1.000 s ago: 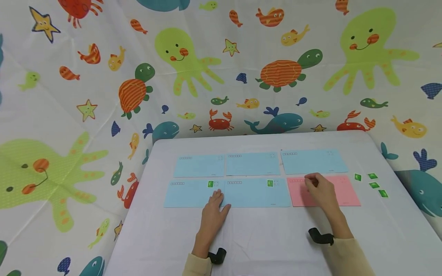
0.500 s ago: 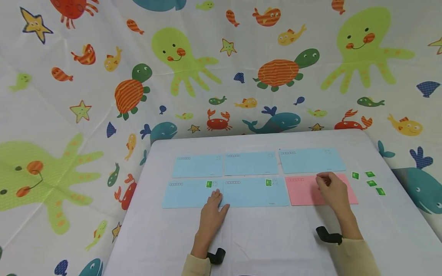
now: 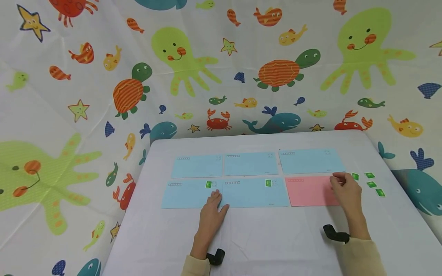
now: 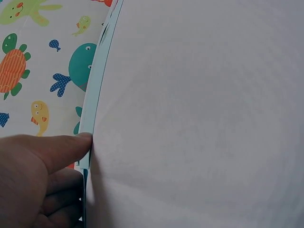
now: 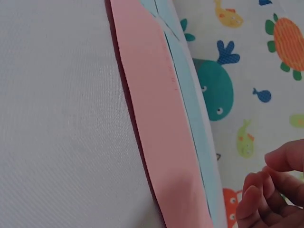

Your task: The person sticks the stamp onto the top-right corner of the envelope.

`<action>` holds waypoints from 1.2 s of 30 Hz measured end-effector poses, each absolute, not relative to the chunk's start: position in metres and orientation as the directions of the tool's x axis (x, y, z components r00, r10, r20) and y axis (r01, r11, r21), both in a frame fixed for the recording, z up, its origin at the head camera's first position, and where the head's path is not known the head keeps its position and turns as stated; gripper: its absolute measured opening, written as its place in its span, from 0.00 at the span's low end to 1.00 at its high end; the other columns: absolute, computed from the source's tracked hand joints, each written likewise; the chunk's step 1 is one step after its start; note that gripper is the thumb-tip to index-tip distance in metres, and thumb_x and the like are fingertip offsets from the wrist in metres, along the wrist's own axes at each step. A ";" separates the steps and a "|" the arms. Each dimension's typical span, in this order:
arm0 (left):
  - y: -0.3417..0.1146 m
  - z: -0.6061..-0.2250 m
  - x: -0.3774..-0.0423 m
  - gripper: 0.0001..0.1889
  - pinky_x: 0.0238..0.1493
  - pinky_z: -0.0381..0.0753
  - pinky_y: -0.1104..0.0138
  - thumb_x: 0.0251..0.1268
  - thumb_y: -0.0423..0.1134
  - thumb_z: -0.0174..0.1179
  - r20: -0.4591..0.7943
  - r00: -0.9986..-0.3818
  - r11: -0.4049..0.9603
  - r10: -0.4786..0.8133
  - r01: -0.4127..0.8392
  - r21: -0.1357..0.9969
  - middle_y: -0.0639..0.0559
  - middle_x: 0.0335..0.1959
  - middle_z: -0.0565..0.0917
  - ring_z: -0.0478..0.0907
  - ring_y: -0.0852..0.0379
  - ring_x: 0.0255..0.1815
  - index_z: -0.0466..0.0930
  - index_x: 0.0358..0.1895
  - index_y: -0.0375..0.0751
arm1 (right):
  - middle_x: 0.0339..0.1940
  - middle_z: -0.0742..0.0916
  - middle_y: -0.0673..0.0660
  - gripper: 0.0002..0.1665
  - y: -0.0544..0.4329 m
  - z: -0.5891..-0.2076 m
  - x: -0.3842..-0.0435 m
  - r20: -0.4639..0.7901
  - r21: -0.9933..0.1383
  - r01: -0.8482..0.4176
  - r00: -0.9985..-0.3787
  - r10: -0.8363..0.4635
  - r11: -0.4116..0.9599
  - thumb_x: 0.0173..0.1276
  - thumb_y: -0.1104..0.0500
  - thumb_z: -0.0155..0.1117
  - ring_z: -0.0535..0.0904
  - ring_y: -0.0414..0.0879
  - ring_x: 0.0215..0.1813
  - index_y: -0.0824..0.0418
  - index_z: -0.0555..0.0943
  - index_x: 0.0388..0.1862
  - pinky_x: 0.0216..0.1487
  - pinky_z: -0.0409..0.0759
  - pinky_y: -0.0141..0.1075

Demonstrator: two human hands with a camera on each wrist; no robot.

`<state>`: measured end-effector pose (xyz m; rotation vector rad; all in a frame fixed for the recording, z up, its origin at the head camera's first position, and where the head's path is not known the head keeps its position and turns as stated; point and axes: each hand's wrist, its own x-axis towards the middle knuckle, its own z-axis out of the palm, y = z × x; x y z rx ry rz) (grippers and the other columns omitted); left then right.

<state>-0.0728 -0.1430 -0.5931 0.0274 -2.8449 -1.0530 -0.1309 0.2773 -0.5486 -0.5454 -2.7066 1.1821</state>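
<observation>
My left hand (image 3: 211, 210) rests with straight fingers on the near edges of two blue envelopes, the front-left envelope (image 3: 184, 197) and the front-middle envelope (image 3: 255, 196). Each bears a green stamp (image 3: 208, 184) at its upper right. Over the right end of the pink envelope (image 3: 309, 191) hovers my right hand (image 3: 348, 193), hiding that end. Its fingers are loosely bent, and in the right wrist view nothing shows between thumb (image 5: 287, 156) and fingers. Just right of it lie several loose green stamps (image 3: 371, 184), the closest partly behind the hand.
Three more blue envelopes form the back row: left envelope (image 3: 197, 166), middle envelope (image 3: 251, 164) and right envelope (image 3: 310, 161). All lie on a white-covered table (image 3: 262, 237). A curtain (image 3: 193, 115) with sea animals hangs behind and to the left.
My right hand has moved right across the pink envelope towards the loose stamps, uncovering its left and middle parts. The left hand has stayed in place on the blue envelopes.
</observation>
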 end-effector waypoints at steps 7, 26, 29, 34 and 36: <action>-0.143 -0.593 -0.073 0.28 0.73 0.68 0.45 0.65 0.42 0.67 0.096 -0.994 0.755 -0.052 0.024 0.655 0.38 0.70 0.74 0.67 0.40 0.75 0.76 0.63 0.27 | 0.49 0.82 0.66 0.29 0.294 -0.552 -0.136 -0.071 -0.756 0.350 -0.884 0.463 0.553 0.78 0.48 0.50 0.73 0.26 0.24 0.67 0.73 0.66 0.25 0.74 0.21; -0.142 -0.589 -0.073 0.28 0.73 0.67 0.45 0.65 0.42 0.66 0.082 -0.995 0.754 -0.055 0.012 0.657 0.38 0.70 0.74 0.66 0.40 0.76 0.76 0.64 0.28 | 0.36 0.80 0.57 0.30 0.329 -0.557 -0.146 -0.128 -0.756 0.442 -0.823 0.553 0.483 0.76 0.51 0.51 0.74 0.29 0.18 0.71 0.71 0.67 0.22 0.73 0.23; -0.143 -0.590 -0.073 0.28 0.73 0.67 0.45 0.65 0.42 0.66 0.084 -0.995 0.756 -0.050 0.017 0.654 0.38 0.70 0.74 0.66 0.40 0.76 0.76 0.64 0.27 | 0.34 0.80 0.55 0.31 0.333 -0.560 -0.147 -0.134 -0.753 0.450 -0.819 0.558 0.480 0.76 0.51 0.52 0.74 0.29 0.18 0.72 0.70 0.68 0.22 0.72 0.24; -0.144 -0.591 -0.073 0.28 0.73 0.67 0.45 0.65 0.41 0.67 0.089 -0.995 0.759 -0.048 0.022 0.651 0.38 0.70 0.74 0.67 0.40 0.75 0.77 0.63 0.27 | 0.36 0.82 0.59 0.32 0.338 -0.563 -0.150 -0.140 -0.743 0.468 -0.808 0.573 0.479 0.76 0.51 0.52 0.74 0.29 0.17 0.72 0.69 0.69 0.22 0.71 0.25; -0.144 -0.591 -0.073 0.27 0.72 0.68 0.45 0.64 0.41 0.67 0.095 -0.994 0.761 -0.048 0.026 0.648 0.37 0.69 0.75 0.68 0.40 0.75 0.77 0.62 0.27 | 0.41 0.82 0.64 0.32 0.340 -0.565 -0.151 -0.144 -0.732 0.481 -0.802 0.580 0.483 0.76 0.51 0.52 0.76 0.34 0.24 0.72 0.69 0.69 0.26 0.71 0.28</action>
